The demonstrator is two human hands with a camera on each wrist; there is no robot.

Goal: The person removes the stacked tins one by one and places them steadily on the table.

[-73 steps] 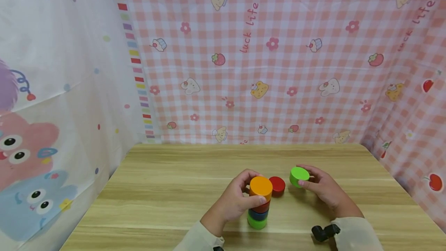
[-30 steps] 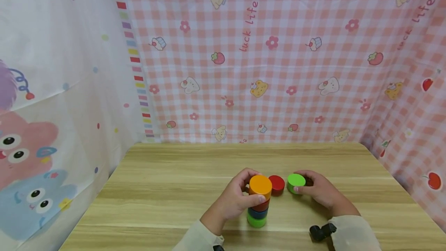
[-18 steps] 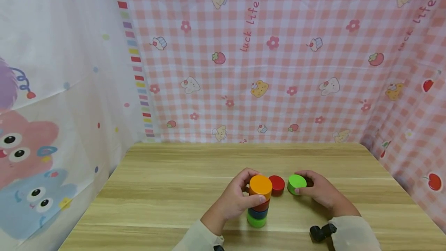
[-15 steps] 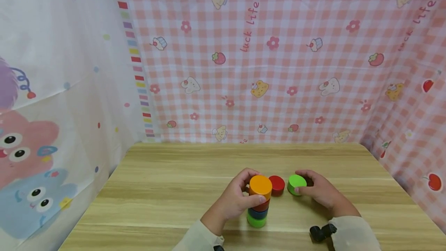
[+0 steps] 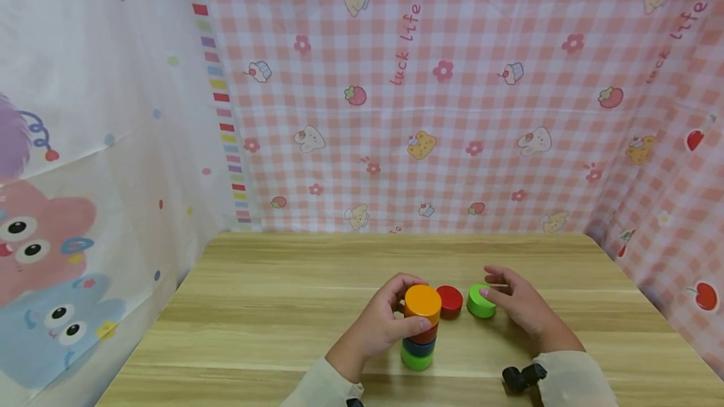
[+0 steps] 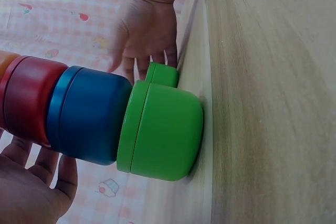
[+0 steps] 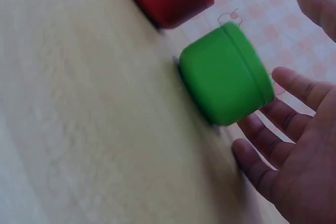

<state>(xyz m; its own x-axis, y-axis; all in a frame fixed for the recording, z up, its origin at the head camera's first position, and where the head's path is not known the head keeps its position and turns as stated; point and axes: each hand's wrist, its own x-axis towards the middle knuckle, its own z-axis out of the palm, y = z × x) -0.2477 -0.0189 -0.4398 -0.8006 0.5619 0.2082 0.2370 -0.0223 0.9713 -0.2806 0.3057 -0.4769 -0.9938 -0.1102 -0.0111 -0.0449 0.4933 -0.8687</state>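
A stack of small round lidded tins stands upright on the table: green (image 5: 417, 360) at the bottom, then blue (image 6: 89, 114), red (image 6: 32, 93) and orange (image 5: 423, 302) on top. My left hand (image 5: 384, 322) grips the upper part of the stack, thumb in front and fingers behind. To its right a loose red tin (image 5: 450, 302) sits on the table, partly behind the orange one. Farther right is a loose green tin (image 7: 226, 74), also on the table. My right hand (image 5: 523, 306) is just beside it with spread fingers, holding nothing; its thumb overlaps the tin's edge in the head view.
The wooden table (image 5: 271, 306) reaches back to a pink checked cloth (image 5: 418, 105) hanging behind it. A white printed curtain (image 5: 141, 143) hangs on the left. Black camera mounts (image 5: 523, 377) sit at the wrists.
My right hand has lowered the green tin onto the table beside the loose red one. Its fingers have since let go and lifted off. The left hand keeps its hold on the stack.
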